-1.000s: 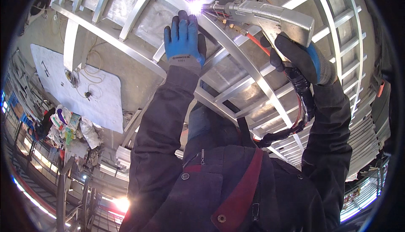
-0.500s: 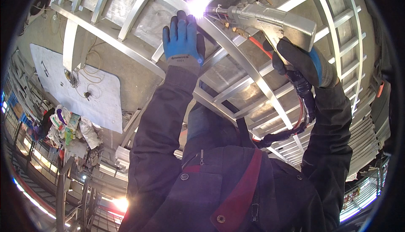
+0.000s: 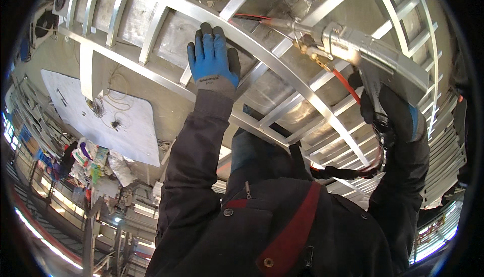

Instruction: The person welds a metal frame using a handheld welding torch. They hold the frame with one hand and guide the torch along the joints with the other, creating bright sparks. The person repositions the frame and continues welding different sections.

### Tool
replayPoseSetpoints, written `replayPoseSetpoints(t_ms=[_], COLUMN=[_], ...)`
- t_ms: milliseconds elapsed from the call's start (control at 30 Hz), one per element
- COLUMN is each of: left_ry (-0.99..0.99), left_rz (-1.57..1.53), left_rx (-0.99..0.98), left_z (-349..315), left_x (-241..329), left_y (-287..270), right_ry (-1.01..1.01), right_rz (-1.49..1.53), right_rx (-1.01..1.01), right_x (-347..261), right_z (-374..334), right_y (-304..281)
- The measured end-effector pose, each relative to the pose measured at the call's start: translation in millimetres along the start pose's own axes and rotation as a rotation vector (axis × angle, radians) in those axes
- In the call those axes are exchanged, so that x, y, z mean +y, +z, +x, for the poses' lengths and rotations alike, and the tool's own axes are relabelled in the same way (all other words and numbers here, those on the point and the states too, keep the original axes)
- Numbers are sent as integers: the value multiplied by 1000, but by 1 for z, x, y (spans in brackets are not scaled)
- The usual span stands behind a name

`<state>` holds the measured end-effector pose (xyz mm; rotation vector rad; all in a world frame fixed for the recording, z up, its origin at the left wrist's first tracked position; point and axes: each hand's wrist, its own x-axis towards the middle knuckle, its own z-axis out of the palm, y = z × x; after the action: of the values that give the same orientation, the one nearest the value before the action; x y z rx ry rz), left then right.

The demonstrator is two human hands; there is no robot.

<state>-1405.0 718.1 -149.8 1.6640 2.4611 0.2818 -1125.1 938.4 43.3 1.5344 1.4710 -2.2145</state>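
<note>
A blue-and-grey work glove with dark fingertips covers my left hand (image 3: 212, 60). Its fingers are stretched out over the metal frame (image 3: 282, 70), with the fingertips at the curved rail. Nothing is held in it. Gloved as well, my right hand (image 3: 390, 108) is wrapped round the grip of a silver welding gun (image 3: 373, 52). The gun's slim nozzle points left, above and beyond the curved rail, and no arc glows at its tip. A red hose (image 3: 347, 85) and a thick black cable (image 3: 348, 171) run from the gun down toward my body.
Straight and curved silver bars of the frame spread across the view. Left of it, a pale sheet (image 3: 101, 118) with coiled wire (image 3: 96, 106) lies on the floor. Plastic bags and rags (image 3: 96, 163) are heaped below that. Stacked metal strips (image 3: 446, 146) fill the right side.
The bright welding arc has gone out. My right hand has moved the gun right and slightly down, away from the joint. My left hand stays spread at the rail, shifted slightly left in view.
</note>
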Motion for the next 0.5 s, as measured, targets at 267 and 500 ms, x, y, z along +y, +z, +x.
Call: replayPoseSetpoints(t_ms=[267,500], left_ry=[36,171], left_rz=[38,-152], left_rx=[34,-111], left_z=[1,-82], left_x=[7,125], left_y=[-8,-9], right_ry=[116,162], right_rz=[56,37], right_rx=[-16,50], right_x=[55,113], right_z=[-64,-133], right_y=[-40,-79])
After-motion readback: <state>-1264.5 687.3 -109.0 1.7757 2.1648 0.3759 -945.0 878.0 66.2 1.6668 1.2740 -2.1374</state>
